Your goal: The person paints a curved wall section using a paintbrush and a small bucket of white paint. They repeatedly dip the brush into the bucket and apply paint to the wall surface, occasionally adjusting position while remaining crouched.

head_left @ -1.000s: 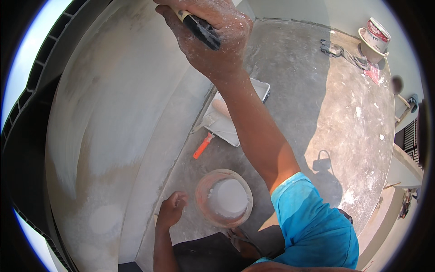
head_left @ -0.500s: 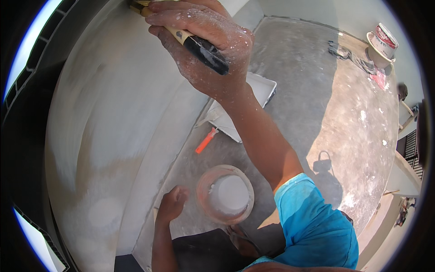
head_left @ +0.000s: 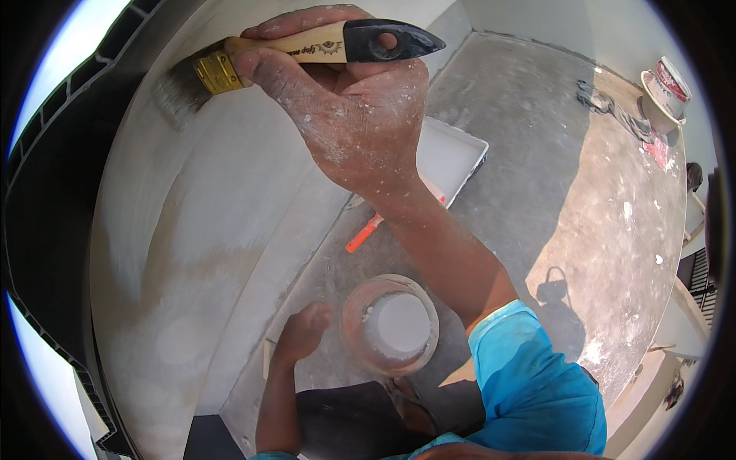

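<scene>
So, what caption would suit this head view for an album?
Right hand presses a paintbrush to a pale wall; left hand rests beside a paint bucket.

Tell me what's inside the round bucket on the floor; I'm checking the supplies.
The bucket holds white paint, its flat surface showing well below the rim. How deep it goes, and anything sunk in it, is covered. The left hand rests beside it.

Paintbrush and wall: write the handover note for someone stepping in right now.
Right hand: shut on the paintbrush, bristles against the pale wall high up.
Left hand: empty, resting on the floor beside the bucket of white paint.
White paint tray and an orange-handled tool lie behind the forearm.
Done: wall looks patchily coated.
Left: uneven patches lower down.
</scene>
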`<action>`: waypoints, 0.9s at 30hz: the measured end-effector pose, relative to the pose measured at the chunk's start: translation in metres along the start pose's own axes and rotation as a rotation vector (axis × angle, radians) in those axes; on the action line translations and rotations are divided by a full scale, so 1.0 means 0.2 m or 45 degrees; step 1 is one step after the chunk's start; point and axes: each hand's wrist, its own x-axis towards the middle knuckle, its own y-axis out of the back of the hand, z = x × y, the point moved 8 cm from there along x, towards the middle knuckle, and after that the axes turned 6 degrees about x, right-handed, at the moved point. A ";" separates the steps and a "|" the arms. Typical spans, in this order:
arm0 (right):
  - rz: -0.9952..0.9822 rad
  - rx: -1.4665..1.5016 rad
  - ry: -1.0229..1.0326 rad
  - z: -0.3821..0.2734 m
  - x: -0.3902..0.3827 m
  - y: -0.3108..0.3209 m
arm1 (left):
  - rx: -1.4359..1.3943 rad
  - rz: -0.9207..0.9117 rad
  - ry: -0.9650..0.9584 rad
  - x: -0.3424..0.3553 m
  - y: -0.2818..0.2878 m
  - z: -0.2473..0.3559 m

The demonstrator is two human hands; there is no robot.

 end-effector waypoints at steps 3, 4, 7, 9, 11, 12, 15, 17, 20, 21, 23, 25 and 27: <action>0.133 -0.231 0.156 -0.08 0.16 0.21 | 0.007 -0.012 -0.038 0.03 -0.02 0.04; 0.187 -0.206 0.260 -0.10 0.19 0.27 | 0.007 -0.006 -0.033 0.02 -0.01 0.03; 0.089 -0.556 0.705 -0.25 0.14 0.17 | -0.016 0.029 -0.021 -0.01 0.00 0.04; 0.012 -0.557 0.877 -0.25 0.07 0.04 | -0.018 0.025 -0.008 -0.01 0.01 0.05; -0.070 -0.631 0.891 -0.24 -0.01 -0.07 | -0.027 0.040 -0.005 -0.01 0.02 0.06; -0.107 -0.630 0.833 -0.24 -0.05 -0.11 | -0.034 0.060 -0.007 -0.02 0.03 0.07; -0.193 -0.519 0.691 -0.28 -0.17 -0.24 | -0.039 0.054 -0.050 0.00 0.01 0.04; -0.218 -0.446 0.587 -0.30 -0.28 -0.35 | 0.069 0.026 -0.126 0.04 -0.01 -0.02; -0.267 -0.249 0.378 -0.35 -0.37 -0.41 | 0.378 0.137 -0.295 0.05 0.00 -0.11; -0.292 -0.173 0.305 -0.34 -0.38 -0.42 | 0.461 0.264 -0.366 0.03 0.02 -0.08; -0.201 0.002 0.135 -0.29 -0.34 -0.37 | 0.326 0.285 -0.387 0.01 0.03 -0.05; -0.129 0.084 0.009 -0.19 -0.27 -0.27 | 0.009 0.094 -0.143 0.04 0.01 0.06; 0.016 0.193 -0.131 -0.05 -0.21 -0.19 | -0.086 0.013 0.063 0.03 -0.01 0.02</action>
